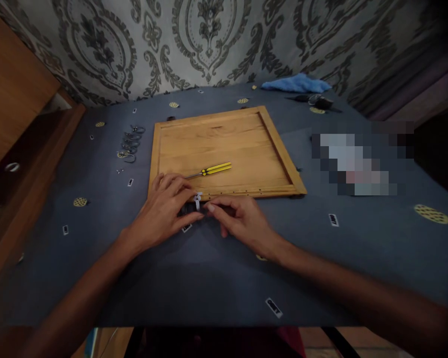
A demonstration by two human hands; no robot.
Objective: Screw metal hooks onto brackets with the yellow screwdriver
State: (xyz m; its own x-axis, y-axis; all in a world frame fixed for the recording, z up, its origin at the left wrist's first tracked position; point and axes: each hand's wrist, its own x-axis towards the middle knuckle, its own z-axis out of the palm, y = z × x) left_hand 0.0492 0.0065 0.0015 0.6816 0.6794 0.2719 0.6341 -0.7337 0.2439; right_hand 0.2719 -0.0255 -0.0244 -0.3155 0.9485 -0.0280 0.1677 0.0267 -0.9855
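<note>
A shallow wooden panel with a raised frame (212,144) lies on the cloth-covered table, small dark holes along its near edge. My left hand (168,204) lies over the near left part of that edge, its thumb below and fingers above. Between thumb and fingers a small shiny metal hook (197,201) sits against the edge. From the right, my right hand (242,219) comes up close to the hook, thumb and forefinger pinched; what they hold is too small to make out. On the panel, just beyond my left fingers, rests a screwdriver with a yellow-and-black handle (217,169).
Several metal hooks (130,143) lie in a row left of the panel, with tiny screws (120,171) nearby. A blue cloth (296,83) and dark scissors-like tool (319,102) lie at the back right. A blurred-out object (353,159) is at right. Wooden furniture (33,184) borders the left.
</note>
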